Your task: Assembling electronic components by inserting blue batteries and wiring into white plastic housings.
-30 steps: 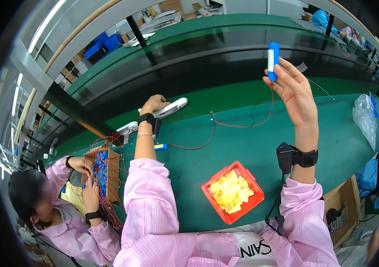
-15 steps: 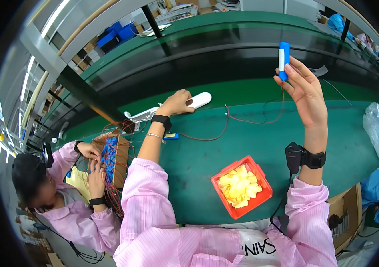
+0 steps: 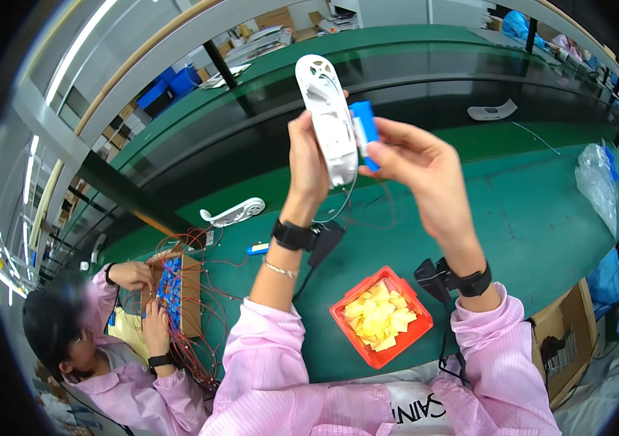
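My left hand (image 3: 305,163) grips a long white plastic housing (image 3: 330,120), raised above the bench with its hollow inner side showing. A thin cable (image 3: 345,203) hangs from the lower end of the housing. In my right hand (image 3: 422,160), pinched between thumb and fingers, is a blue-wrapped battery pack (image 3: 364,134) with a pale label. The battery is right beside the housing's right edge; whether they touch I cannot tell. Its wires are blurred below it. Another white housing piece (image 3: 235,212) and a second blue battery (image 3: 258,249) lie on the bench to the left.
A red tray (image 3: 404,343) of yellow slips (image 3: 378,312) stands near me. At left, a co-worker's hands are at a cardboard box (image 3: 191,298) of blue batteries with tangled red wires. Farther right lie a curved white part (image 3: 492,110) and a clear plastic bag (image 3: 597,182).
My left hand has picked up the white housing from the bench and raised it, turned inner side up. My right hand has brought the battery leftward and down, next to the housing.
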The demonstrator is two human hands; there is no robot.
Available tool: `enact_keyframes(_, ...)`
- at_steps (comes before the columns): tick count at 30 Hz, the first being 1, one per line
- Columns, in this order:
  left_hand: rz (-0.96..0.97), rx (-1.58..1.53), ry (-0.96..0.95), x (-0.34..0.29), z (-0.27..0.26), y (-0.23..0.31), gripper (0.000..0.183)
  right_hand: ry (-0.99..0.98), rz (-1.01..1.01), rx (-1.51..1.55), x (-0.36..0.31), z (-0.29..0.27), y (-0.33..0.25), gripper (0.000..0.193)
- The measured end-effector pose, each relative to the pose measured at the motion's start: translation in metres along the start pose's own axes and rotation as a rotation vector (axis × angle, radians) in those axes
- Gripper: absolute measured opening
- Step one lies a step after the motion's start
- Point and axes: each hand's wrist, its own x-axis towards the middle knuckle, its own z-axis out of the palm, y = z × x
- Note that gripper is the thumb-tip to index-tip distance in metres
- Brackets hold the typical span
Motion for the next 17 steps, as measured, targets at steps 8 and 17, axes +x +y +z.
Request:
enact_keyframes(8, 0.001, -0.102, -0.036, -0.039, 0.046, -0.009, 0.056, 0.189, -0.176, -0.339, -0.004, 0.013, 0.016, 0.032)
enact_keyframes(17, 0.069, -0.131, -0.059, -0.046, 0.05, -0.013, 0.055, 0.222, -0.155, -0.328, -0.004, 0.016, 0.024, 0.026)
